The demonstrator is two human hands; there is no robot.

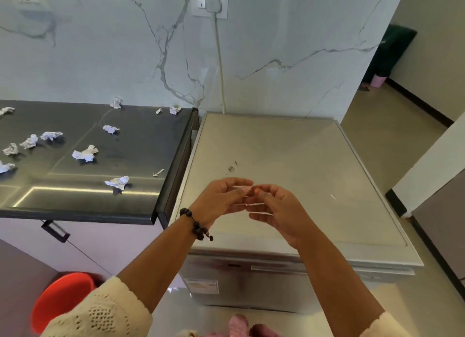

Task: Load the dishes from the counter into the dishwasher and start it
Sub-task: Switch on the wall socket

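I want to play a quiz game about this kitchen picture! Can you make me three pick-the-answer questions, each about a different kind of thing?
1. Where are the crumpled paper bits?
A. On the dark counter
B. In the bucket
C. On the floor

2. What colour is the bucket?
A. Blue
B. Red
C. Green

3. Is the dishwasher door open?
A. Wide open
B. Shut
C. Taken off

Answers:
1 A: the crumpled paper bits lie scattered on the dark counter.
2 B: the bucket at the lower left is red.
3 B: the dishwasher front sits flush under its top, below the left hand and right hand.
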